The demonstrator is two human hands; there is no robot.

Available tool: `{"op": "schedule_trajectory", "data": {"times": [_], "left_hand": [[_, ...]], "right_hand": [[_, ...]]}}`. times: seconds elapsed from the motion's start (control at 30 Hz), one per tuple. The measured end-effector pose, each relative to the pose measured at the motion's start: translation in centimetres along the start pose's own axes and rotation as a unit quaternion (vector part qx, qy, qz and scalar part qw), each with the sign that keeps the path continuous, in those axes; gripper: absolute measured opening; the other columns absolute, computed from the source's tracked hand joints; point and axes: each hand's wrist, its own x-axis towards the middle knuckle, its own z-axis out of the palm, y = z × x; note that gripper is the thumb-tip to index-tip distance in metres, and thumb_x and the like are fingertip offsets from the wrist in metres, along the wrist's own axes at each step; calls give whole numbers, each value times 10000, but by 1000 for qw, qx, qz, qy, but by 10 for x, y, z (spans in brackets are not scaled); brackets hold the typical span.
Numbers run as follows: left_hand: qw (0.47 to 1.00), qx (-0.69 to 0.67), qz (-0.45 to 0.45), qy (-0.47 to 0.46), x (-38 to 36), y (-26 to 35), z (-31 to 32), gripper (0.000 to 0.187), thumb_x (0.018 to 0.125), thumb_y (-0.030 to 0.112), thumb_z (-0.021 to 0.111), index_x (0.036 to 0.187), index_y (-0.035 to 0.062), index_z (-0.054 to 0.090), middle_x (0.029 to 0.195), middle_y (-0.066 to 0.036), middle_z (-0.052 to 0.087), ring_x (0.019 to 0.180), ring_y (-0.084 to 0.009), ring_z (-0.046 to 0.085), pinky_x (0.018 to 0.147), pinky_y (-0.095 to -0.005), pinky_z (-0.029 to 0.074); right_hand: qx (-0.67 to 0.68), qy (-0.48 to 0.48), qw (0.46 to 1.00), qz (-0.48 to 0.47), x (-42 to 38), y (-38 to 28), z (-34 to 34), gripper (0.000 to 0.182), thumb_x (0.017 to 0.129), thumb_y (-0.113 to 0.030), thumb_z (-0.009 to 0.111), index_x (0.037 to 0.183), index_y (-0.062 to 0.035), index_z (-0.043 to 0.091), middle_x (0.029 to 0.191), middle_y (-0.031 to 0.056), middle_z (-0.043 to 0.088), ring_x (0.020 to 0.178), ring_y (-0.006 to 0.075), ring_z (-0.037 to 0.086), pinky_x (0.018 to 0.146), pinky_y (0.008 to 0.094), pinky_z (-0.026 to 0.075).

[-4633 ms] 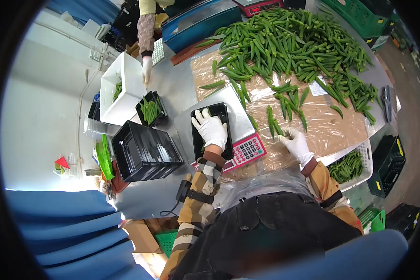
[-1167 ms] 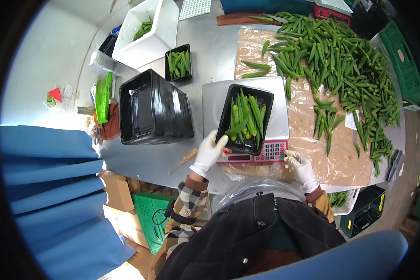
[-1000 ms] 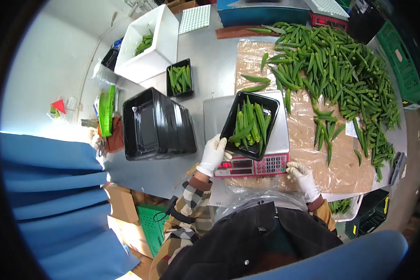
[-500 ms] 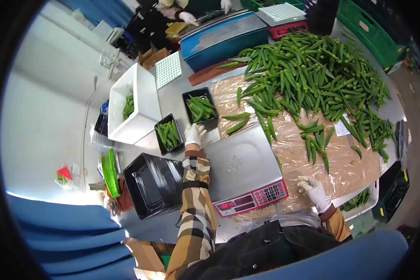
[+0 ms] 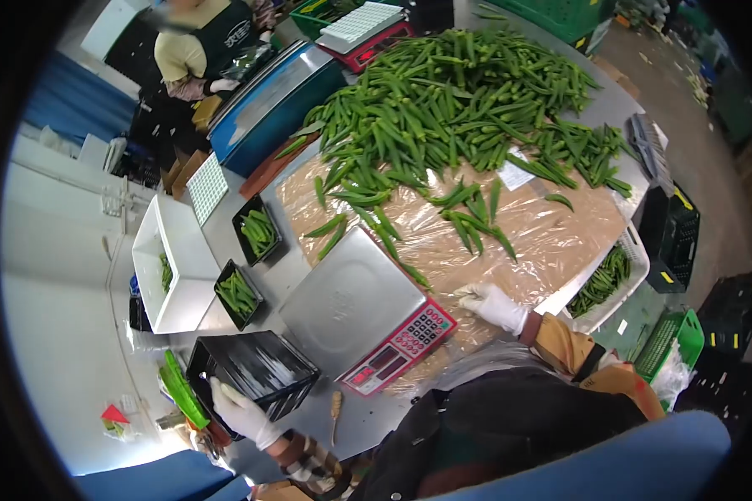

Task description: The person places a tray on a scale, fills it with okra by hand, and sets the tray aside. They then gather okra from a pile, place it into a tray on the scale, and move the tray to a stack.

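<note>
My left hand (image 5: 241,411), in a white glove, is at the near corner of a stack of empty black trays (image 5: 255,373), fingers hooked over the top tray's rim. My right hand (image 5: 493,305), also gloved, rests fingers apart on the plastic-covered board (image 5: 551,238) just right of the scale (image 5: 347,296). The scale's steel platform is bare; its red keypad (image 5: 415,328) faces me. Two black trays filled with okra (image 5: 259,232) (image 5: 238,294) stand side by side left of the scale. Loose okra pods (image 5: 472,219) lie beyond my right hand.
A large okra pile (image 5: 443,100) covers the far table. A white box (image 5: 171,267) stands at the left, a white basket with okra (image 5: 606,280) at the right edge. Another person (image 5: 205,46) works at a second scale (image 5: 363,29) behind a blue bin (image 5: 276,83).
The okra-filled tray left the scale and now sits beside the other filled tray. My left hand drew back from it to the stack of empty trays. My right hand stayed by the scale.
</note>
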Motion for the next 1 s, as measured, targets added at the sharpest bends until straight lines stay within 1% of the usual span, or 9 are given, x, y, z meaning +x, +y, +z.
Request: {"op": "schedule_trajectory", "data": {"times": [0.07,0.2,0.23,0.33,0.5,0.63,0.77,0.93,1.0], "left_hand": [[986,-55,-81,-133,-7,-33,-2,353,1026,221,508,1184,-64,642,1152,-222,678,1086,-355,636,978,-383,462],[947,-201,-125,-218,3,-38,-2,396,1031,277,537,994,-92,676,784,-52,669,712,-122,553,691,-280,459],[956,-241,-72,-153,0,-29,4,426,1025,283,561,815,-83,618,668,46,505,666,-57,381,581,-249,351],[959,-229,-123,-117,3,-33,10,412,1015,250,574,750,-66,555,654,52,449,650,-57,359,557,-267,325],[958,-169,-175,-149,13,-47,4,331,992,213,587,932,-97,688,716,29,593,663,-57,448,599,-246,386],[982,-132,-96,-91,0,-9,7,318,981,199,604,918,-101,687,739,18,609,671,-83,467,606,-277,405],[962,-116,-202,-143,11,-31,1,281,952,174,636,878,-89,703,709,26,587,654,-86,445,591,-270,379],[940,-170,-276,106,4,-49,9,359,932,236,648,1032,-106,694,933,-107,707,873,-179,607,817,-282,480],[960,-19,-208,187,7,55,-30,327,957,211,621,1018,-103,691,929,-138,703,854,-233,620,841,-321,494]], "right_hand": [[-4,-12,1000,27,-2,-10,-1,279,938,-124,650,1189,-1,652,882,20,668,758,66,589,683,218,496],[2,-39,999,27,0,-3,-7,288,935,-104,649,1200,8,638,949,35,676,806,78,599,725,224,499],[-6,-39,999,13,1,0,-12,291,936,-102,647,1204,10,635,954,37,676,813,81,602,733,227,500],[-17,-32,999,-11,-1,3,-26,295,936,-95,646,1208,16,628,962,42,676,833,88,607,753,235,505],[19,2,1000,-10,-4,-12,-58,288,927,-86,657,1187,34,629,975,46,679,868,95,618,791,237,509],[13,3,1000,-5,9,-2,-83,294,923,-87,664,1185,40,628,994,54,685,892,97,626,809,236,511],[15,10,1000,-20,13,-10,-101,287,919,-83,666,1181,31,632,960,46,686,859,98,631,785,235,519],[47,18,998,33,31,-13,-142,274,916,-74,667,1172,22,644,920,39,691,811,99,639,756,237,529],[87,25,995,49,46,-11,-162,280,913,-73,669,1177,20,647,929,43,694,806,100,645,747,235,530]]}}
